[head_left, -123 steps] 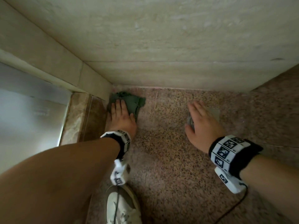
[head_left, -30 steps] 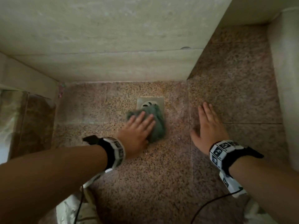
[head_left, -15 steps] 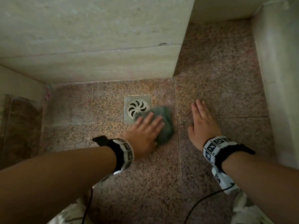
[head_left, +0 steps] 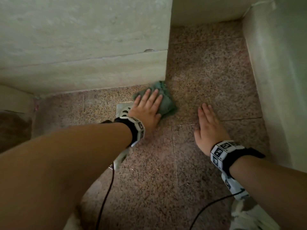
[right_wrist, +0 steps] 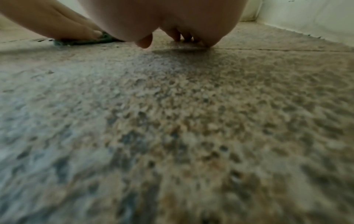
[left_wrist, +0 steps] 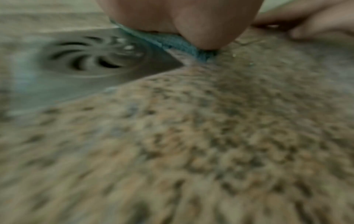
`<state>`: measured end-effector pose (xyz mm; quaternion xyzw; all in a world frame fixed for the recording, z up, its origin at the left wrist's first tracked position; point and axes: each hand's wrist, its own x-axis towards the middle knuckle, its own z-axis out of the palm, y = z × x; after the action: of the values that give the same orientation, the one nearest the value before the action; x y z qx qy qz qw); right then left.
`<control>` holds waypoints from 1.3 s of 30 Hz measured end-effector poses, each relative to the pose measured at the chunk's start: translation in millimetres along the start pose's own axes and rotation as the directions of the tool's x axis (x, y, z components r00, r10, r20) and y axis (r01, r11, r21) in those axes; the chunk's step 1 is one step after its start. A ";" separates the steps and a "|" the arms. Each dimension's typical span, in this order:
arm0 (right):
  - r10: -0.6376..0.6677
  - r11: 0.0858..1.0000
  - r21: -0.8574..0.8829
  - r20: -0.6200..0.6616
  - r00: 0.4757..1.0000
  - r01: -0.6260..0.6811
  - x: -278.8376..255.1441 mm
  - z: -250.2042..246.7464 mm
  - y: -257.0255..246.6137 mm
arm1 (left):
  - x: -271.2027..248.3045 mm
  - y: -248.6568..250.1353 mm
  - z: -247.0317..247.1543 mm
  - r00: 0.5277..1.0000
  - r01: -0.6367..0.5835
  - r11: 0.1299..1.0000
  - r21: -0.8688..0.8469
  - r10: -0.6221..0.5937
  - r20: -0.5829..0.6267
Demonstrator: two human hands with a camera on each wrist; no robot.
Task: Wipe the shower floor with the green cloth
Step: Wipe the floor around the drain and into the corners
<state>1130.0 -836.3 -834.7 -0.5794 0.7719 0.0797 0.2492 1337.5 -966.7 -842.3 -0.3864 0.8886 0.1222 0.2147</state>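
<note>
Head view shows your left hand (head_left: 147, 107) laid flat on the green cloth (head_left: 166, 103), fingers straight and spread, pressing it onto the shower floor (head_left: 207, 77). The cloth is bunched into a rough oblong whose long axis runs from near you, by your palm, away toward the outer corner of the wall (head_left: 93, 47); its far end touches the foot of that corner. Your fingers point the same way, up and slightly right in the picture. Your palm covers the near part of the cloth, so you cannot tell its full outline or how it is folded.

Just left of the cloth sits the square metal drain (head_left: 123, 109), partly hidden behind your wrist and the marker band (head_left: 138, 128); only its upper left part shows. The left wrist view shows the drain's (left_wrist: 91, 60) curved slots more plainly, though blurred, with a strip of cloth (left_wrist: 172, 42) squeezed under the heel of your hand (left_wrist: 182, 18) and overlapping the drain's far edge.

Your right hand (head_left: 208, 128) lies flat on bare floor, well to the right of the cloth, fingers straight and together, gripping nothing. In the right wrist view the palm (right_wrist: 162, 19) fills the top of the picture and hides most of the fingers; only the thumb tip and a few fingertips show, resting on the floor (right_wrist: 172, 121). The cloth (right_wrist: 86, 40) appears there as a thin green sliver under your left fingers (right_wrist: 76, 30). Both wrist pictures are soft and grainy near the lens.
</note>
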 end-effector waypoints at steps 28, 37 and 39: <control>0.068 0.997 0.023 -0.031 0.997 -0.068 7.0 6.4 -8.9 | -11.1 27.1 3.5 0.994 0.110 0.989 -0.100 -0.109 0.013; 0.043 0.999 -0.023 -0.052 0.998 -0.045 3.6 9.1 -7.1 | -56.7 -8.5 26.3 0.943 0.334 0.934 -0.128 -0.328 0.064; 0.056 0.998 -0.015 -0.067 0.996 -0.057 3.6 10.2 -11.4 | -67.1 19.4 28.7 0.995 0.075 0.992 -0.101 -0.068 0.073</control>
<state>1142.9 -838.7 -843.4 -0.5617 0.7952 0.0738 0.2162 1372.3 -900.1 -834.6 -0.4241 0.8587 0.1739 0.2291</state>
